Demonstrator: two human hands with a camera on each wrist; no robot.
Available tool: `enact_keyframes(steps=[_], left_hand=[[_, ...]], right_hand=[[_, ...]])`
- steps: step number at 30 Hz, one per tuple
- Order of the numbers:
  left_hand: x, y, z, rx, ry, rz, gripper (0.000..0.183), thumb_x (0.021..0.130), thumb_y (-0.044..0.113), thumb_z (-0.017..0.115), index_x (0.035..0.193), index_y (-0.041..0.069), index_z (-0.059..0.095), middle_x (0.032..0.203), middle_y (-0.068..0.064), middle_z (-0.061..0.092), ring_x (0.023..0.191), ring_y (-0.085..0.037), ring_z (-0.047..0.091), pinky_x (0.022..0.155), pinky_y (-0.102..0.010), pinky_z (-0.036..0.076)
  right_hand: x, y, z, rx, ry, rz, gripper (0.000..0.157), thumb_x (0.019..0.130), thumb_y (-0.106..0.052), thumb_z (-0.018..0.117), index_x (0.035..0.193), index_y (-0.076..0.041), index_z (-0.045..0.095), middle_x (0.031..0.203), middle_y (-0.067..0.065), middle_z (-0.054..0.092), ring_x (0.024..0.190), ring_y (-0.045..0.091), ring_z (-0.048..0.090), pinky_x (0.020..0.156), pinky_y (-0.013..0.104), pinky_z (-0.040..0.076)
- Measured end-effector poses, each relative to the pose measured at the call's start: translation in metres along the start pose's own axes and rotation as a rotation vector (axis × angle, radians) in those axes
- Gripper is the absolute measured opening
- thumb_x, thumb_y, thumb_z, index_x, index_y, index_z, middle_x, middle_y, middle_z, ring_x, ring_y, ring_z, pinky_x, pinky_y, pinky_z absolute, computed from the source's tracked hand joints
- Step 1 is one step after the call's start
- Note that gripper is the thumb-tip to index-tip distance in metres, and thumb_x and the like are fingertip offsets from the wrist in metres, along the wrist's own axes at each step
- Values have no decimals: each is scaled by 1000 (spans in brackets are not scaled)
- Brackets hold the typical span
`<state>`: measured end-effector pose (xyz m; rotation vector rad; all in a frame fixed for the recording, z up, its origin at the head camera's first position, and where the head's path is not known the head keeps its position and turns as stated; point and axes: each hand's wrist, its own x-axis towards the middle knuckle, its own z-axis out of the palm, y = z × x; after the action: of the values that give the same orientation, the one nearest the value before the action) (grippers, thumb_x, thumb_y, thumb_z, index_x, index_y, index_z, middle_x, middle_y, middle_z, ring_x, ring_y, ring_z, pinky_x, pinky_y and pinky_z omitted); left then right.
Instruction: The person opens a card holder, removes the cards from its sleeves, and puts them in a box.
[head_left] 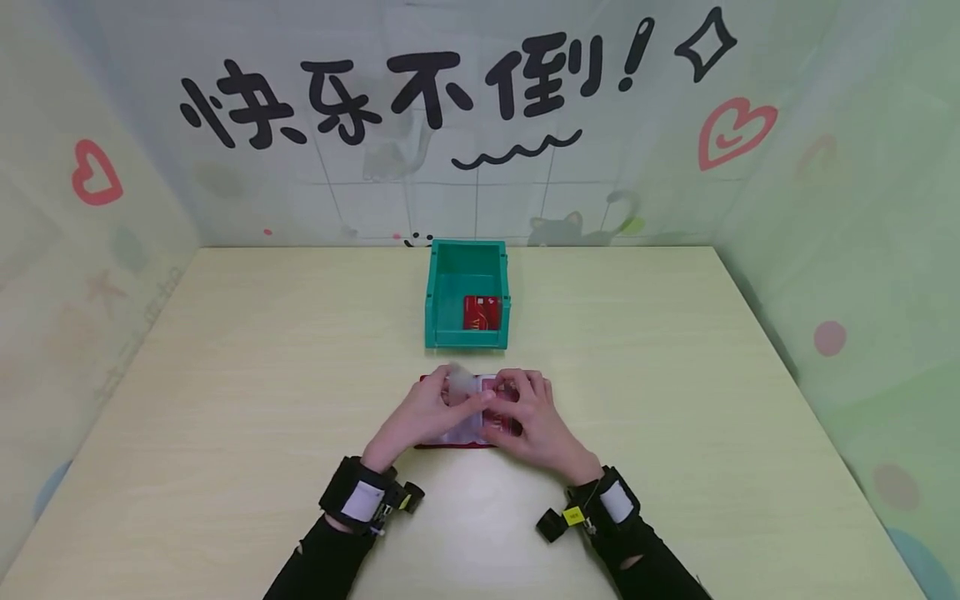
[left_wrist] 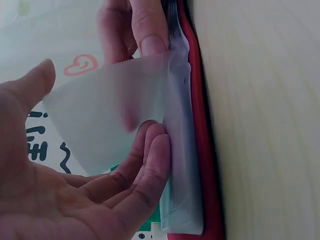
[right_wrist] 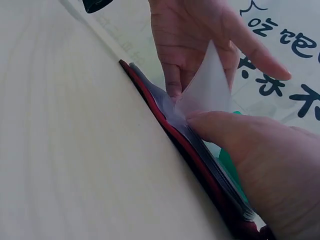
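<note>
A card holder (head_left: 461,435) with a red cover and clear plastic sleeves lies spread on the table. One clear sleeve (left_wrist: 95,120) stands up from it between the hands. My left hand (head_left: 438,408) is over the left part, its thumb stretched out beside the raised sleeve and its bent fingers against the pages. The right hand (head_left: 536,425) holds the right part, where red shows between its fingers. In the right wrist view, its thumb (right_wrist: 215,125) presses at the foot of the raised sleeve.
Beyond the hands stands a teal bin (head_left: 467,340) with a red card (head_left: 482,312) inside, near its front wall. Printed cloth walls (head_left: 480,200) border the pale wooden table (head_left: 262,358) at the back and sides. Each wrist wears a black strap with a small camera.
</note>
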<state>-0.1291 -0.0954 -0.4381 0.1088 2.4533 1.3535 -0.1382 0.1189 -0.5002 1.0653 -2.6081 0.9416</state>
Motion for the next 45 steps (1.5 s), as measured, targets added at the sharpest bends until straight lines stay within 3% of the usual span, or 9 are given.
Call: enact_keyframes(steps=[4,7,10,14,17,21,24,32,45], left_hand=[[-1,-1,-3,46,52,21,74,90,35,74,145,-2,41,113,-18,68,97,-26,67,80,-37,59],[-1,-4,-4,96,121,-15,83,88,18,77,152,-4,29,94,-15,67,80,-21,64,67,-31,53],[-2,-6,-4,153,168,-69,92,86,15,78,156,-1,20,84,-14,62,72,-21,58,60,-30,46],[-2,-5,-2,291,222,-61,88,85,18,81,152,-1,29,110,-21,59,98,-30,57,79,-41,56],[-2,-4,2,363,235,-2,68,85,14,80,142,0,46,125,-21,51,114,-33,48,96,-47,54],[0,-2,9,337,148,138,34,88,-3,70,121,-2,63,112,-15,58,101,-26,53,91,-40,55],[3,-3,14,283,98,192,22,91,-4,64,113,-3,67,100,-12,63,88,-20,56,82,-33,54],[9,-5,16,197,97,147,17,96,9,66,109,-1,69,85,-7,61,76,-16,52,66,-24,44],[15,-8,20,147,114,107,13,98,12,63,96,2,71,80,-7,63,71,-14,51,60,-23,39]], right_hand=[[0,1,-1,6,4,27,40,86,-34,77,125,-27,72,130,8,51,121,27,39,97,46,33],[0,4,-4,14,14,88,45,87,-33,77,130,-23,69,129,8,51,122,28,39,99,48,34],[0,9,-9,1,12,163,51,86,-35,77,133,-18,67,131,8,52,125,28,39,102,51,34],[-1,15,-14,-15,-24,228,61,84,-37,78,137,-13,63,133,9,52,126,29,40,105,54,33],[0,16,-17,-15,-47,244,63,83,-38,78,139,-12,61,134,10,52,126,29,41,105,54,33],[0,15,-17,-19,-56,271,67,82,-39,79,140,-11,60,135,11,51,125,31,40,106,55,31],[1,13,-17,-23,-55,302,70,81,-41,80,141,-12,59,133,12,50,124,32,39,105,55,30],[3,9,-13,-39,-55,344,69,79,-46,81,139,-19,60,127,12,47,124,33,36,106,56,29],[2,8,-12,-78,-50,361,70,79,-49,81,139,-21,60,125,12,46,123,34,36,106,56,29]])
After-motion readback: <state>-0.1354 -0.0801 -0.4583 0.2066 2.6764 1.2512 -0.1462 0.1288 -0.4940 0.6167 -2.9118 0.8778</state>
